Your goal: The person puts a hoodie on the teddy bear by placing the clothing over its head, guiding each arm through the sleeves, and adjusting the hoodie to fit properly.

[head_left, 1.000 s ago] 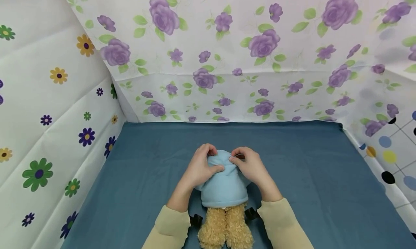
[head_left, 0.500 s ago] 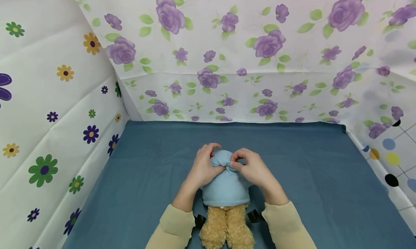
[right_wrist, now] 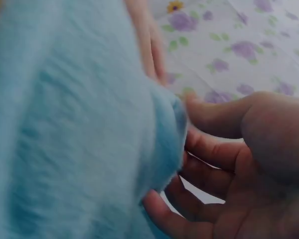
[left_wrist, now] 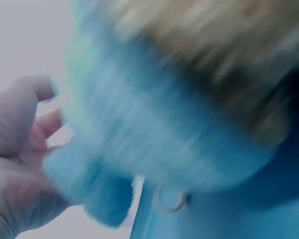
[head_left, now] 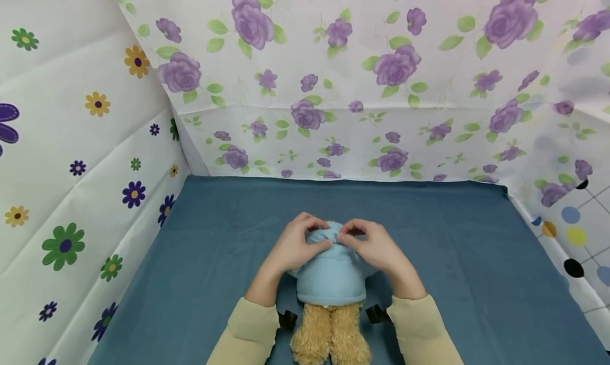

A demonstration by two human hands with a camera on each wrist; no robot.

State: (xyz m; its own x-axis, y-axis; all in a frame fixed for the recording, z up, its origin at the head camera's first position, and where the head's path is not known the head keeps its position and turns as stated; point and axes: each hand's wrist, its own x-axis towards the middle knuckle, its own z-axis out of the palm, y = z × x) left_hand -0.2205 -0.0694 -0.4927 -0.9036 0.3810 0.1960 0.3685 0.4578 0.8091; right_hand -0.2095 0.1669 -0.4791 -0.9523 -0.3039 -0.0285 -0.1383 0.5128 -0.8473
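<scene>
A plush toy with curly tan legs (head_left: 316, 333) lies on the blue-grey cloth, its feet toward the person. A light blue garment (head_left: 331, 283) covers its body, and the head is hidden under the fabric and hands. On the left of the garment's top, my left hand (head_left: 296, 243) grips the fabric between thumb and fingers. Opposite it, my right hand (head_left: 374, 247) pinches the same gathered part, thumb in front. The right wrist view shows a fold of the blue garment (right_wrist: 167, 134) at the right fingertips. Blurred tan fur (left_wrist: 229, 45) appears in the left wrist view.
The blue-grey cloth (head_left: 214, 248) spreads under the toy. A white sheet with purple flowers (head_left: 305, 116) hangs behind. Another flowered sheet (head_left: 95, 195) stands at the left, and a dotted one (head_left: 586, 232) at the right. Black straps (head_left: 376, 314) sit by both wrists.
The garment's top bunched into a knot-like fold half a second ago and is now flatter. Both hands stay at it, slightly farther apart. The head view has shifted a little.
</scene>
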